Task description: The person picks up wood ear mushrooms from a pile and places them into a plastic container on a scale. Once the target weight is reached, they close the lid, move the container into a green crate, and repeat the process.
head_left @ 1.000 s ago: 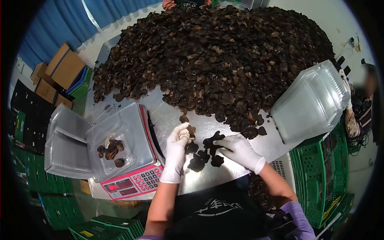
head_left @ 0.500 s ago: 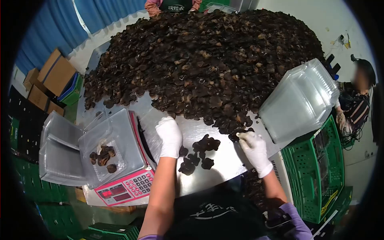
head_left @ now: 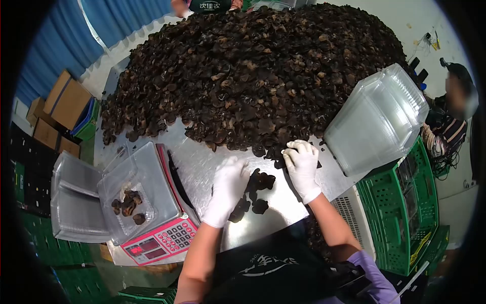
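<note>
Both hands wear white gloves. My left hand [head_left: 228, 190] is beside a small loose group of dark wood ear mushrooms [head_left: 260, 181] on the metal tabletop [head_left: 195, 159]; its fingers are blurred and partly turned away, so their grip cannot be made out. At the near edge of the large wood ear mushroom pile [head_left: 253, 81], my right hand [head_left: 302, 169] has bent fingers held somewhat apart, touching or just above the mushrooms there. What lies under its palm is hidden. An open clear plastic box [head_left: 147, 210] holding several brown mushroom pieces sits on the pink-edged scale [head_left: 169, 240] at the left.
Stacked clear boxes [head_left: 377, 121] stand on the table at the right, near a green crate [head_left: 387, 218]. More clear containers [head_left: 76, 215] are left of the scale. One person [head_left: 210, 6] is across the pile, another [head_left: 448, 121] at the right. Cardboard boxes [head_left: 68, 101] stand behind left.
My left hand has moved right and nearer to me, to the small mushroom group, which it now partly covers. My right hand has moved slightly left and up along the pile's edge.
</note>
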Demonstrator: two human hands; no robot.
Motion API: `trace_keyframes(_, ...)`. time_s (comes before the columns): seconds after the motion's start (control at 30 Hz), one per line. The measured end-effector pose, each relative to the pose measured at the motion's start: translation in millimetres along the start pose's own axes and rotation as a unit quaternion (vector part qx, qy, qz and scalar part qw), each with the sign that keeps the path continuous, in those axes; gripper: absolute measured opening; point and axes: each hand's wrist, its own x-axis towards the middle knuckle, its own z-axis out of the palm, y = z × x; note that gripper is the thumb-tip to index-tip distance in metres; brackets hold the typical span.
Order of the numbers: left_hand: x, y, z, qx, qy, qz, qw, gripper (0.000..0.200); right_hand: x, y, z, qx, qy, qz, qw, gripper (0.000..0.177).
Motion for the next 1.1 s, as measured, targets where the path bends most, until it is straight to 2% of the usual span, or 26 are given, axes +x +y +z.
trace_keyframes(0.03,9,0,12,-0.001,0.000,0.000,1.000,0.021,-2,-1,-4,0.008,0.022,0.003,1.000,0.010)
trace_keyframes(0.1,30,3,37,0.002,0.034,0.058,0.998,0.021,-9,-7,-18,0.025,0.036,0.027,0.999,0.009)
trace_keyframes(0.13,39,8,48,-0.001,0.033,0.059,0.998,0.021,-14,-13,-25,0.081,0.015,0.036,0.996,0.011)
trace_keyframes(0.17,48,14,56,0.062,-0.010,0.034,0.997,0.020,-21,-20,-30,0.137,-0.007,0.045,0.990,0.012)
trace_keyframes(0.2,53,19,61,0.126,-0.053,0.009,0.991,0.019,-38,-24,-27,0.132,-0.048,0.022,0.990,0.014)
trace_keyframes(0.23,56,21,63,0.123,-0.055,0.013,0.991,0.019,-54,-29,-23,0.127,-0.089,-0.001,0.988,0.016)
trace_keyframes(0.3,61,24,64,0.152,-0.005,0.017,0.988,0.017,-67,-49,-32,0.153,-0.159,-0.023,0.975,0.019)
trace_keyframes(0.33,57,24,59,0.114,0.036,0.015,0.993,0.015,-65,-54,-40,0.157,-0.167,-0.006,0.973,0.022)
trace_keyframes(0.43,38,22,24,0.020,0.148,0.042,0.988,0.012,-58,-36,-43,0.164,-0.133,0.052,0.976,0.021)
trace_keyframes(0.47,30,22,12,0.025,0.135,0.025,0.990,0.013,-54,-27,-42,0.106,-0.103,0.037,0.988,0.020)
trace_keyframes(0.5,21,17,0,0.030,0.123,0.008,0.992,0.015,-46,-21,-38,0.113,-0.112,0.049,0.986,0.021)
trace_keyframes(0.53,4,-1,-15,0.027,0.001,-0.045,0.999,0.012,-30,-19,-32,0.032,-0.109,0.017,0.993,0.022)
trace_keyframes(0.57,-8,-19,-10,0.027,-0.048,-0.071,0.996,0.012,-17,-19,-27,-0.049,-0.108,-0.017,0.993,0.022)
trace_keyframes(0.63,-11,-13,-29,0.054,-0.169,-0.085,0.981,0.014,-20,-1,-5,-0.063,-0.130,-0.036,0.989,0.022)
trace_keyframes(0.67,-10,-11,-28,0.056,-0.167,-0.086,0.981,0.014,-18,2,-1,-0.078,-0.151,-0.055,0.984,0.022)
trace_keyframes(0.73,-5,0,-20,0.112,-0.005,-0.028,0.993,0.014,-21,6,-4,-0.035,-0.115,-0.036,0.992,0.021)
trace_keyframes(0.77,-1,4,-13,0.112,-0.006,-0.031,0.993,0.014,-22,4,-11,0.006,-0.081,-0.014,0.997,0.020)
trace_keyframes(0.83,11,12,5,0.056,-0.004,0.000,0.998,0.014,-23,0,-27,0.008,-0.056,0.036,0.998,0.021)
trace_keyframes(0.9,18,17,30,0.014,-0.021,0.074,0.997,0.014,-19,-8,-46,0.002,-0.026,0.047,0.999,0.021)
trace_keyframes(0.93,16,17,47,-0.006,0.010,0.101,0.995,0.016,-23,-8,-49,0.034,-0.013,0.043,0.998,0.022)
trace_keyframes(0.97,14,14,54,-0.007,0.009,0.104,0.995,0.016,-28,-9,-51,0.067,0.000,0.040,0.997,0.022)
trace_keyframes(1.0,12,14,59,0.033,-0.049,0.088,0.994,0.017,-37,-13,-50,0.104,-0.024,0.060,0.992,0.022)
trace_keyframes(1.03,9,14,63,0.073,-0.107,0.072,0.989,0.018,-50,-14,-46,0.093,-0.081,0.045,0.991,0.021)
trace_keyframes(1.1,6,15,55,0.099,-0.134,0.064,0.984,0.020,-63,-30,-45,0.130,-0.167,0.069,0.975,0.026)
